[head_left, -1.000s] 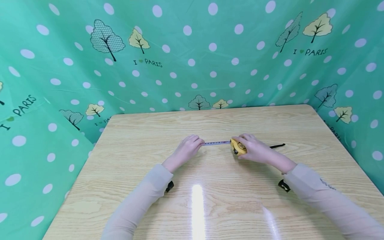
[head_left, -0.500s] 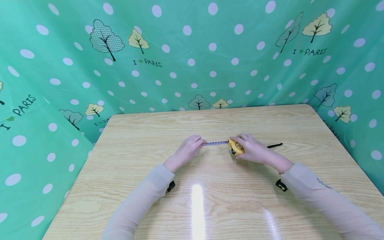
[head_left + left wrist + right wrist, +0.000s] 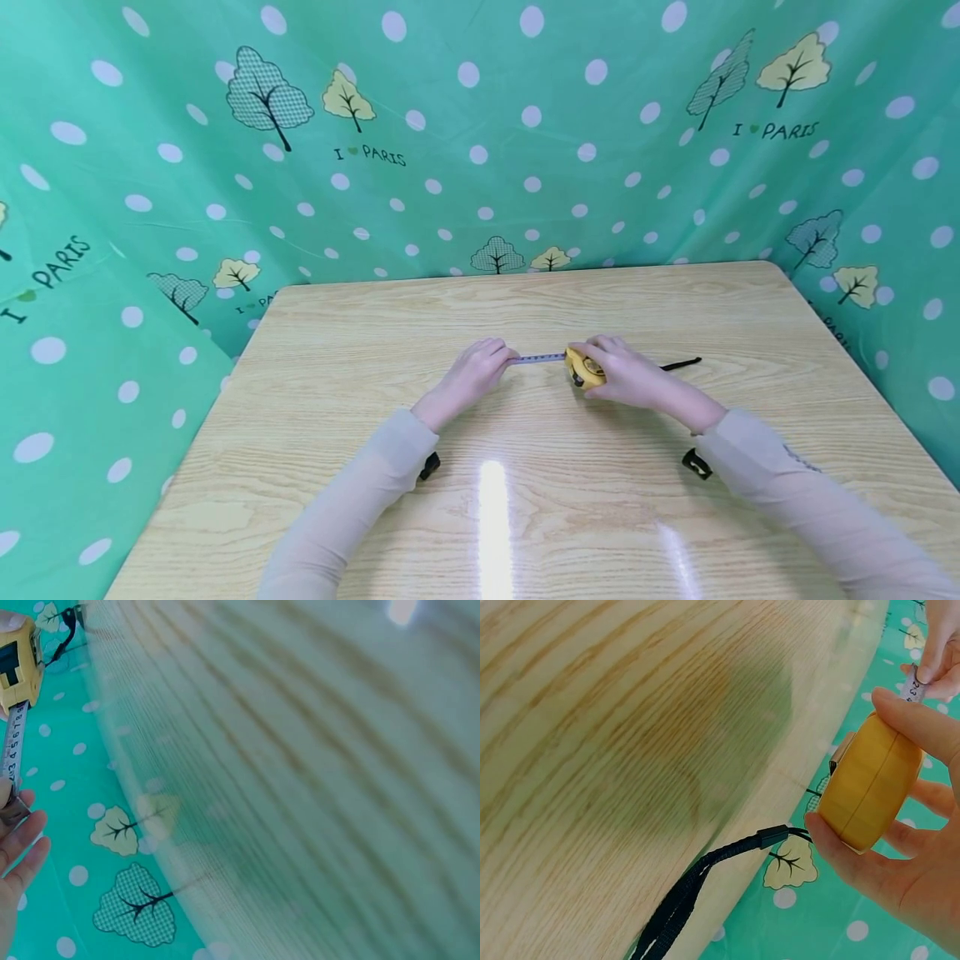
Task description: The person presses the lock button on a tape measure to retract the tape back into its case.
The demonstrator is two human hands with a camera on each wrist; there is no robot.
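A yellow tape measure (image 3: pixel 583 369) is gripped in my right hand (image 3: pixel 626 372), fingers and thumb curled round its case. Its blade (image 3: pixel 542 359) stretches leftward, a short length out, to my left hand (image 3: pixel 474 377), which pinches the end. In the left wrist view, the metal end hook (image 3: pixel 13 811) sits between thumb and fingers, and printed numbers show along the blade. The right wrist view shows the yellow case (image 3: pixel 871 784) held between thumb and fingers, with a black wrist strap (image 3: pixel 697 881) hanging from it. Both hands are above the table.
The wood-grain table (image 3: pixel 360 333) lies below, with a bright light reflection near its front. Behind and at the sides hangs a green polka-dot curtain (image 3: pixel 450 125) printed with trees. Black wrist devices (image 3: pixel 697 464) show under both sleeves.
My right hand has moved slightly left with the tape measure, and the exposed blade has become shorter. The left hand has shifted a little to the right, still pinching the end.
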